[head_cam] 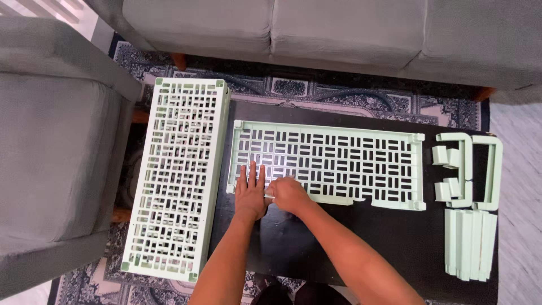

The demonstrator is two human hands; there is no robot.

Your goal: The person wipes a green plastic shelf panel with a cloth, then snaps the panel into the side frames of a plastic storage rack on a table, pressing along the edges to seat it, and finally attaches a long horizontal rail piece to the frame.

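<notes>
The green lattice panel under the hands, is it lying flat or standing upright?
Lying flat. The lattice panel rests face-up on the black table; the left hand presses flat on it, the right hand at its near edge.

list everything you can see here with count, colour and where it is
lattice panel under the hands: 1, pale green, flat on the black table, centre
lattice panels at left: a stack, count unclear, pale green, lying over the table's left edge
U-shaped frame pieces: 2, pale green, table's right end
small bracket pieces: a few, pale green, beside the frames
straight bars: a bundle, count unclear, pale green, table's right front
table: 1, black, low, centre
rug: 1, dark blue and cream pattern, under the table
sofa: 1, grey, top
armchair: 1, grey, left
left hand: 1, flat on the centre panel's near edge
right hand: 1, closed, gripping that same edge
</notes>
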